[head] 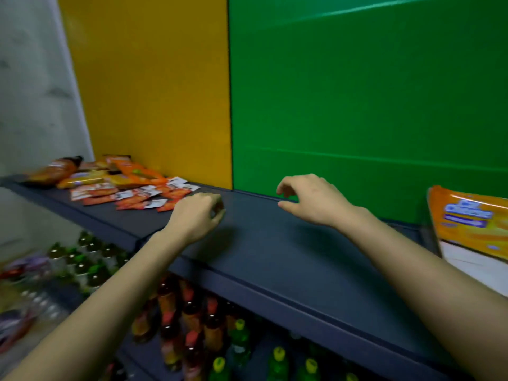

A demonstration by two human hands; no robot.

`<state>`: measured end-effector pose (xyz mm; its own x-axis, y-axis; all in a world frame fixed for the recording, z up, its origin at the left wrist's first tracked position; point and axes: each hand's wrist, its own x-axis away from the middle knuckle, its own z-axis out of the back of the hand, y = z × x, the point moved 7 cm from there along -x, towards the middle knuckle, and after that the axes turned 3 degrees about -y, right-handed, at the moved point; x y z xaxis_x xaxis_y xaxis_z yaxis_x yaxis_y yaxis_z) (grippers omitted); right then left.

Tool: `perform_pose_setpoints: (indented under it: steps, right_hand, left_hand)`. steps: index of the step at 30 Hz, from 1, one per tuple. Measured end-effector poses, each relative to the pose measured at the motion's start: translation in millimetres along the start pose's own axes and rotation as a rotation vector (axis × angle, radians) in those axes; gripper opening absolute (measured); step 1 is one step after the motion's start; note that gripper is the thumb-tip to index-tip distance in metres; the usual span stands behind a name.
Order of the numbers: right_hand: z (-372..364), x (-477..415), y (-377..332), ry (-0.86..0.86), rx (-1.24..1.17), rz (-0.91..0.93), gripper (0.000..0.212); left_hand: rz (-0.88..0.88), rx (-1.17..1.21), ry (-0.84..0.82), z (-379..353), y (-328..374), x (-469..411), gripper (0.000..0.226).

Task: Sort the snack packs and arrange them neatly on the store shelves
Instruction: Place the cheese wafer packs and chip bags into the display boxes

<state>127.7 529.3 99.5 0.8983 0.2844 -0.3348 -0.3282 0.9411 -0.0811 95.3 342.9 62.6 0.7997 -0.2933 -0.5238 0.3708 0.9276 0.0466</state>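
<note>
The sachets [132, 195] lie loose and overlapping on the left part of the shelf [275, 243], with longer packs [110, 174] heaped behind them against the yellow panel [154, 92]. They look light, thin and limp, with a glossy film that will likely slide under the fingers. A pinch at a sealed edge, or a flat sweep to gather several at once, should serve better than a squeeze on the middle (the contents may crush). The left hand [198, 215] sits just beside the nearest sachets with its fingers curled under; blur hides whether it pinches one, so I cannot tell. The right hand [310, 200] hovers over the bare middle of the shelf, fingers loosely bent and holding nothing. A big orange bag [470, 218] leans at the far right, well apart from the heap; it looks puffy and would want both hands. The lower shelf holds rows of bottles [192, 320], upright and packed close together.
</note>
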Motion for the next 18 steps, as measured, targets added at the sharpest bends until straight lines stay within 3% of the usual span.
perform_pose_setpoints:
  steps: [8,18]
  right_hand:
    - [-73.3,-63.1,-151.0,-0.036,-0.139,0.073,0.032]
    - [-131.9,-147.3,-246.8,-0.108,-0.241,0.054,0.031]
  left_hand:
    - [0.132,-0.121,-0.066,32.7,-163.8,65.4,0.024]
    - [0.254,-0.181,-0.072,53.0,-291.8,108.9,0.025]
